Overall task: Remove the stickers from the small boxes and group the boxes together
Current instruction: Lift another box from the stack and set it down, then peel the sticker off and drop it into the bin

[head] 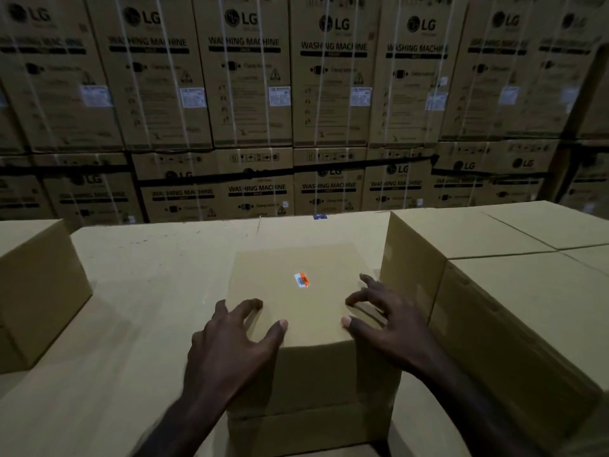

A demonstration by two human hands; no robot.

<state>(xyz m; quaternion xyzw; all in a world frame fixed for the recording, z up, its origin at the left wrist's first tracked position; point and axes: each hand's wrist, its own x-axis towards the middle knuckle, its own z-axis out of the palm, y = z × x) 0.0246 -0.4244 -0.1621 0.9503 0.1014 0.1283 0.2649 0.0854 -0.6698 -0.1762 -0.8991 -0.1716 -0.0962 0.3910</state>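
Head view: stacked LG washing machine cartons [250, 77] stand behind the small box [296, 311]. Left hand [230, 338] and right hand [392, 321] rest spread-fingered on its top, grasping nothing. Orange-and-white sticker [302, 279] sits at top centre.

Two bare forearms in view, no sleeves visible. Left hand [230, 338] and right hand [392, 321] without gloves. No rings, no watch, no bracelet visible at wrists. Short fingernails, pale at thumb tips. Dim light, some blur.
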